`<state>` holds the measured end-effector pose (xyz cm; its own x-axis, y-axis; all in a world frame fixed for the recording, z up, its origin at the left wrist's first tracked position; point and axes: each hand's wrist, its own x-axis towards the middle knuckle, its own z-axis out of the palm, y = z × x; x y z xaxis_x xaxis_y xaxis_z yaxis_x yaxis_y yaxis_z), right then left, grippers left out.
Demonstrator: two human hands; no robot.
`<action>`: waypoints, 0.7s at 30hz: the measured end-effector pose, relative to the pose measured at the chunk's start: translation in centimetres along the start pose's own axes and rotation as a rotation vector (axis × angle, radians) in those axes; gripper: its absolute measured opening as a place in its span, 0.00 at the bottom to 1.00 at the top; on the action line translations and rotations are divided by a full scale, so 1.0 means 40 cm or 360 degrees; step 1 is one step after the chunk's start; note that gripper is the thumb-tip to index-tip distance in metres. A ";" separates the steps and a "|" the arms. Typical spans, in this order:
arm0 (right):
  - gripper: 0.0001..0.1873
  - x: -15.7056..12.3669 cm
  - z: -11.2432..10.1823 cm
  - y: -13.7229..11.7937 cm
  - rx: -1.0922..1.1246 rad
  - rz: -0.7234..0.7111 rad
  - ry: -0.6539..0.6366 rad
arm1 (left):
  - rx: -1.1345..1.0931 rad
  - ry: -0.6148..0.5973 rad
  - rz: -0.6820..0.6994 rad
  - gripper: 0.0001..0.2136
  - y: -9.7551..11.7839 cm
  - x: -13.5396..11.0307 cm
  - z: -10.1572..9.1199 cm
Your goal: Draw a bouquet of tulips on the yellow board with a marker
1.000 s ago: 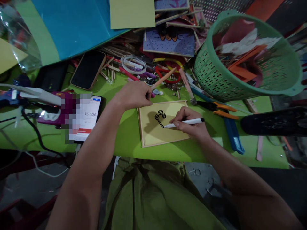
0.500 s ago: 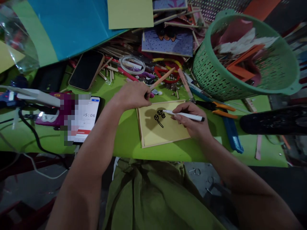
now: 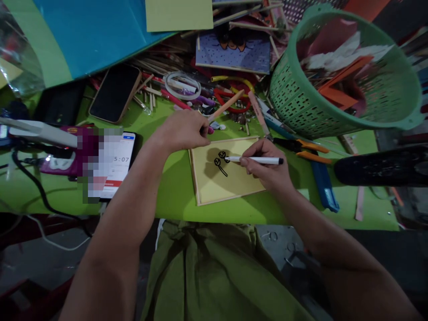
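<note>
A small yellow board [image 3: 214, 185] with a wooden edge lies on the green table, with small black flower shapes [image 3: 220, 161] drawn near its top. My right hand [image 3: 267, 167] is closed round a white marker [image 3: 257, 160], its black tip touching the drawing. My left hand [image 3: 185, 129] rests at the board's upper left corner, fingers closed on a thin wooden stick [image 3: 225, 106] that points up and right.
A green perforated basket [image 3: 294, 104] of paper scraps stands at the right. Orange-handled pliers [image 3: 304, 150] and a blue tool [image 3: 321, 183] lie right of the board. Two phones [image 3: 115, 93] [image 3: 117, 167], a glue gun [image 3: 36, 131], sticks and tape clutter the left and back.
My right hand moved the marker tip from the lower stem up to the flower heads. The left hand stayed at the board's corner. The view shifted slightly.
</note>
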<state>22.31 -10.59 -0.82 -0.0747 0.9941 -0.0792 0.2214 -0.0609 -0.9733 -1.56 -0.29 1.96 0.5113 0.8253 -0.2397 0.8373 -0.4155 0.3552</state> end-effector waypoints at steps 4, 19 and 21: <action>0.26 0.001 0.000 0.006 -0.0024 -0.0030 -0.0017 | -0.0015 0.0007 0.0027 0.14 -0.010 0.003 0.007; 0.21 0.003 0.001 0.003 -0.0019 -0.0033 -0.0021 | -0.0035 0.0000 -0.0012 0.13 -0.008 0.003 0.006; 0.20 0.003 0.001 0.001 -0.0009 -0.0047 -0.0033 | -0.0033 0.0013 -0.0007 0.13 -0.008 0.003 0.007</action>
<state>22.26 -10.47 -0.90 -0.1011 0.9934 -0.0550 0.2243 -0.0311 -0.9740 -1.70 -0.17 1.57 0.5061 0.8302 -0.2336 0.8351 -0.4041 0.3732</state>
